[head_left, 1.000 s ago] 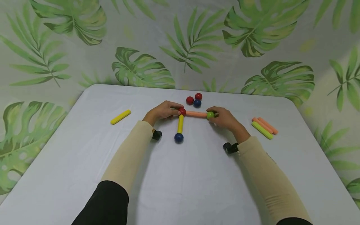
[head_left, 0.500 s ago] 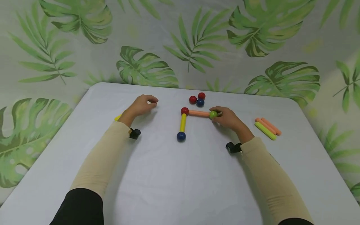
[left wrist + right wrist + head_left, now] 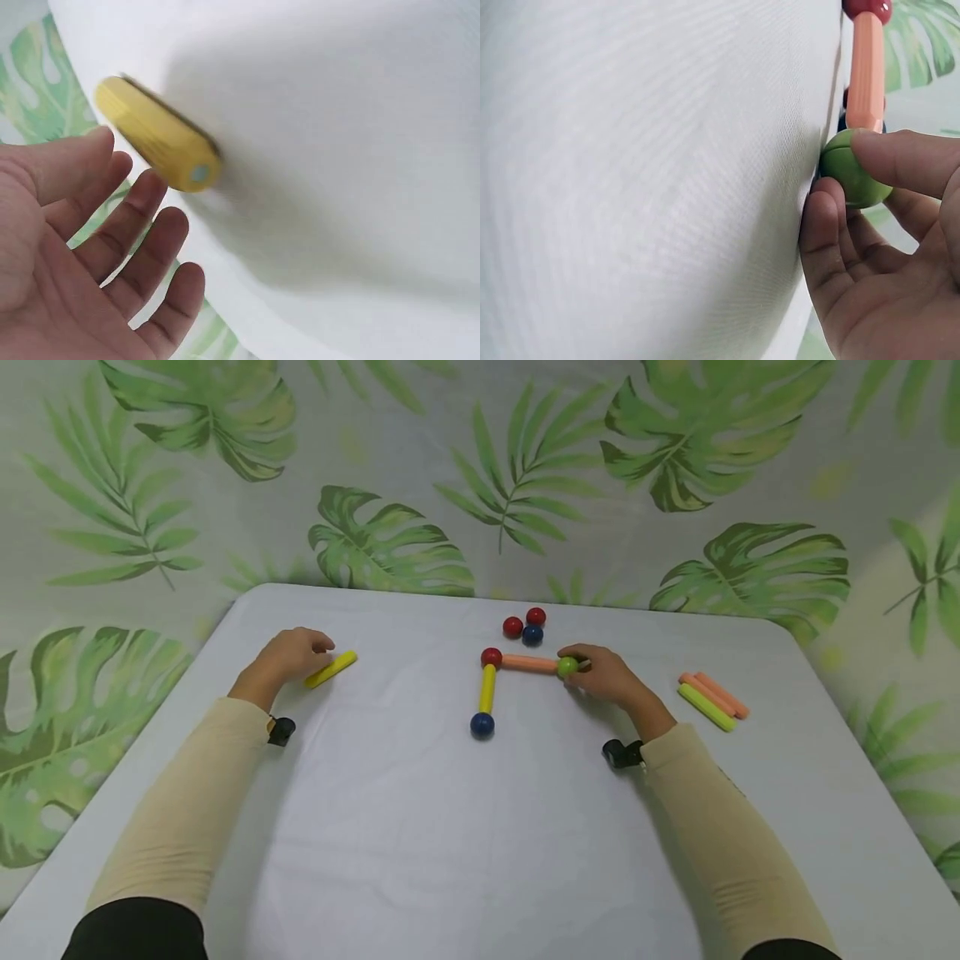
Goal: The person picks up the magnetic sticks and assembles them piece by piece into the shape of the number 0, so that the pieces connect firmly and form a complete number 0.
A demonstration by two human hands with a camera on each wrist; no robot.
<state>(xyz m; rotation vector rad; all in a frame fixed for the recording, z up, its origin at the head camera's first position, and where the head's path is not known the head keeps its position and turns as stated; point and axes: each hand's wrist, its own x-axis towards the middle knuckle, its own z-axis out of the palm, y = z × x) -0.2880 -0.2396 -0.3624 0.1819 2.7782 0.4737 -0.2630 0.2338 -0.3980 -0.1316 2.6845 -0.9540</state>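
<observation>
At the left, my left hand (image 3: 288, 658) is over a loose yellow stick (image 3: 332, 669). In the left wrist view its fingers (image 3: 124, 247) are spread and relaxed beside the yellow stick (image 3: 159, 135), holding nothing. My right hand (image 3: 609, 677) grips a green ball (image 3: 567, 667); the right wrist view shows thumb and fingers round the green ball (image 3: 853, 169). An orange stick (image 3: 529, 664) joins that ball to a red ball (image 3: 491, 658). From the red ball a yellow stick (image 3: 487, 689) runs down to a blue ball (image 3: 482, 725).
Two loose red balls (image 3: 512, 627) and a blue ball (image 3: 532, 635) lie together behind the joined pieces. To the right are two orange sticks (image 3: 722, 695) and a yellow-green stick (image 3: 706, 707). A leaf-patterned cloth hangs behind the white table (image 3: 390, 860).
My left hand has let go of the red ball and moved left to the loose yellow stick. The right hand keeps its grip on the green ball.
</observation>
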